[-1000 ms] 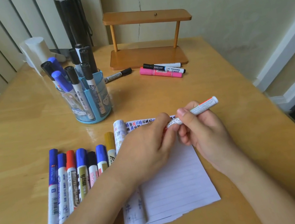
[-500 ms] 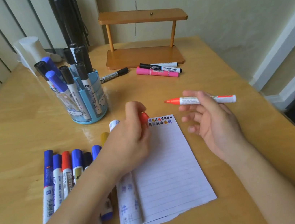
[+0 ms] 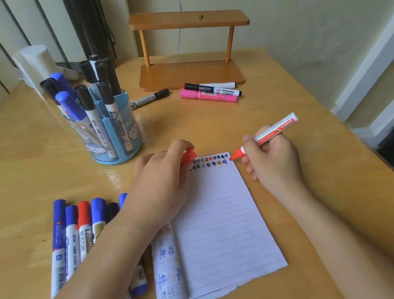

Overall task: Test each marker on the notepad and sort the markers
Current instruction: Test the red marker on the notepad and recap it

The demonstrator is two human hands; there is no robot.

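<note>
Head view, and we see the right hand [image 3: 272, 161] wrapped around the uncapped red-tipped white marker [image 3: 266, 135], its grip clamped on the barrel, tip touching the top right corner of the lined white notepad [image 3: 223, 224]. The left hand [image 3: 162, 182] presses on the pad's upper left edge, its grip pinched on the red cap [image 3: 188, 155]. Two rows of small coloured test marks [image 3: 211, 161] run along the pad's top line, ending just beside the marker tip. The pad lies flat on the yellow wooden bench [image 3: 29, 173].

Left of the pad, partly under the left forearm, we have a row of blue-, red- and black-capped markers [image 3: 76, 234] lying side by side. Behind it stands the clear blue pen holder [image 3: 110, 133], with capped black and blue markers upright in it. Further back, a black-capped marker [image 3: 149, 99] lies alone, and a pink marker [image 3: 208, 95] lies with two black-capped white ones just before the small wooden shelf [image 3: 191, 74].
</note>
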